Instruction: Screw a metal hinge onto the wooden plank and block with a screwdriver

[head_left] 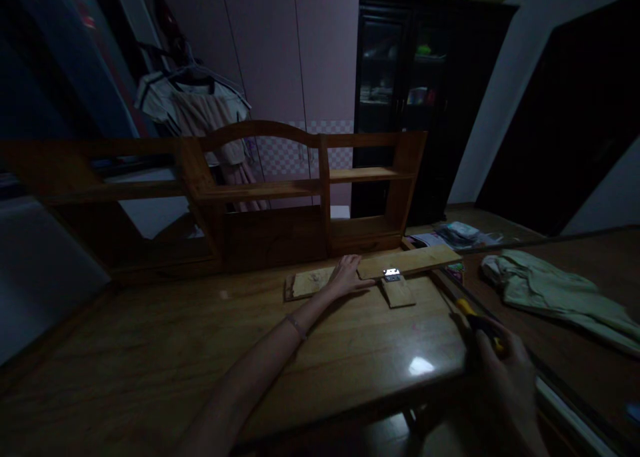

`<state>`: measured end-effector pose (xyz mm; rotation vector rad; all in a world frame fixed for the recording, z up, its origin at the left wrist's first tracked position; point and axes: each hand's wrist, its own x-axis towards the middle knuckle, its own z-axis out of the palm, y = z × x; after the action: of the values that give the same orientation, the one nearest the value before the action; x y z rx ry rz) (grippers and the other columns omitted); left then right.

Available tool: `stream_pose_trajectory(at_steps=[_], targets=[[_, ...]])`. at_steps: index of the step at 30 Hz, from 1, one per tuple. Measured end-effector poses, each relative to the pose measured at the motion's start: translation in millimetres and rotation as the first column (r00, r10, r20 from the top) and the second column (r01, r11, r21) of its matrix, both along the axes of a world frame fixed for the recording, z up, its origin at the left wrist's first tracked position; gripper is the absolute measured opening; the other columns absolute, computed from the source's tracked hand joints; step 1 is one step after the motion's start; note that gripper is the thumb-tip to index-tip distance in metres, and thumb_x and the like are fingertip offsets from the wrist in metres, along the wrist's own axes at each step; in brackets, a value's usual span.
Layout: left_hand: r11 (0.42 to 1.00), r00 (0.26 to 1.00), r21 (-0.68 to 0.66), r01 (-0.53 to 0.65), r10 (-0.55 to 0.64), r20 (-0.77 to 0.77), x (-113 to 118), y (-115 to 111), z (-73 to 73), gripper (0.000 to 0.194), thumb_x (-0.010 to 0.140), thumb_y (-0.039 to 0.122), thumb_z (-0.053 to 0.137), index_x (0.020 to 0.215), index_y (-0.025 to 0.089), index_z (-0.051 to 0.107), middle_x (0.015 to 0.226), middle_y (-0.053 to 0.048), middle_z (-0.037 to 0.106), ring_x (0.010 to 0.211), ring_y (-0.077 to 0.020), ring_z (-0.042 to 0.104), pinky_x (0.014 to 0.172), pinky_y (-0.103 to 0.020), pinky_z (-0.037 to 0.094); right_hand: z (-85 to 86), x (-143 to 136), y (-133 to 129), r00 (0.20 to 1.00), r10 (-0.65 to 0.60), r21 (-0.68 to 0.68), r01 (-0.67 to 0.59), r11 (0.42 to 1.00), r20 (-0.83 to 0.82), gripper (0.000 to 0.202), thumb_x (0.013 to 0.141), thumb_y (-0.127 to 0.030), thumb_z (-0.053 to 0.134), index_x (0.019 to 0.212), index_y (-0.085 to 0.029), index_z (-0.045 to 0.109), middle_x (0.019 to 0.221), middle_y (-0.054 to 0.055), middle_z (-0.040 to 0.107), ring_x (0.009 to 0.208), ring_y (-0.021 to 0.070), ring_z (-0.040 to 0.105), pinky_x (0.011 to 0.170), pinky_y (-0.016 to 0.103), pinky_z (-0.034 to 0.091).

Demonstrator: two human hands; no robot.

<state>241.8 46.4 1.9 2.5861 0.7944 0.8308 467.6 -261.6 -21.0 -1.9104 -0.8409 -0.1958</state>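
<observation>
one silver rectangular hinge [392, 275] lay nearer the left hand [346, 277], its grip on the long pale wooden board [425, 260] unclear, than the right hand [510, 367], clenched around a yellow-and-black screwdriver [479, 322].

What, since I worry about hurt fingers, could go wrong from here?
If used at the hinge, the screwdriver in the right hand might slip toward the left hand, which is by the long board. That board's outer end seems to overhang the table, so a knock could tip it.

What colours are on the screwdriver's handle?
The screwdriver, in the right hand, has a yellow and black handle, seen in the head view.
</observation>
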Motion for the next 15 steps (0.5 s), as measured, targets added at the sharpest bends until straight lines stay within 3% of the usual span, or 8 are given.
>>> stream_pose_trajectory(at_steps=[3, 6, 10, 15], targets=[[0.997, 0.993, 0.081, 0.015, -0.025, 0.118, -28.3, -11.3, 7.2, 0.063, 0.083, 0.051, 0.071, 0.133, 0.016, 0.055, 0.135, -0.015, 0.054, 0.127, -0.0282, 0.049, 0.108, -0.043, 0.04, -3.6, -13.3, 5.4, 0.989, 0.009, 0.037, -0.014, 0.999, 0.145, 0.044, 0.092, -0.046, 0.051, 0.13, -0.024, 0.06, 0.132, 0.01, 0.061, 0.12, 0.0309, 0.058, 0.103, 0.05, 0.045], [0.998, 0.992, 0.059, -0.001, -0.007, 0.123, -65.4, -31.7, 15.0, 0.026, 0.099, 0.037, 0.051, 0.11, 0.018, 0.067, 0.113, -0.01, 0.065, 0.109, -0.0218, 0.059, 0.097, -0.035, 0.046, -5.5, -20.0, 10.5, 0.97, 0.085, 0.021, -0.092, 0.996, 0.229, 0.045, 0.094, -0.042, 0.05, 0.134, -0.023, 0.056, 0.134, 0.011, 0.059, 0.122, 0.0292, 0.057, 0.105, 0.046, 0.044], [1.0, 0.992, 0.005, 0.029, -0.028, -0.123, -113.7, -63.7, 21.5, 0.033, 0.103, 0.036, 0.04, 0.098, 0.019, 0.068, 0.089, -0.006, 0.071, 0.082, -0.0185, 0.067, 0.079, -0.029, 0.049, -14.5, -12.1, 22.9, 0.935, 0.209, -0.056, -0.201, 0.978, 0.286, 0.044, 0.093, -0.041, 0.051, 0.134, -0.025, 0.056, 0.139, 0.01, 0.056, 0.124, 0.0282, 0.056, 0.105, 0.045, 0.045], [0.988, 0.936, 0.136, -0.075, 0.117, -0.331, -165.5, -78.5, 27.4, 0.033, 0.103, 0.026, 0.034, 0.107, 0.015, 0.064, 0.086, -0.01, 0.07, 0.071, -0.0186, 0.066, 0.073, -0.029, 0.049, -20.9, 8.8, 32.6, 0.903, 0.288, -0.194, -0.236, 0.952, 0.318, 0.041, 0.094, -0.044, 0.048, 0.127, -0.023, 0.06, 0.142, 0.01, 0.053, 0.122, 0.0285, 0.059, 0.104, 0.044, 0.048]])
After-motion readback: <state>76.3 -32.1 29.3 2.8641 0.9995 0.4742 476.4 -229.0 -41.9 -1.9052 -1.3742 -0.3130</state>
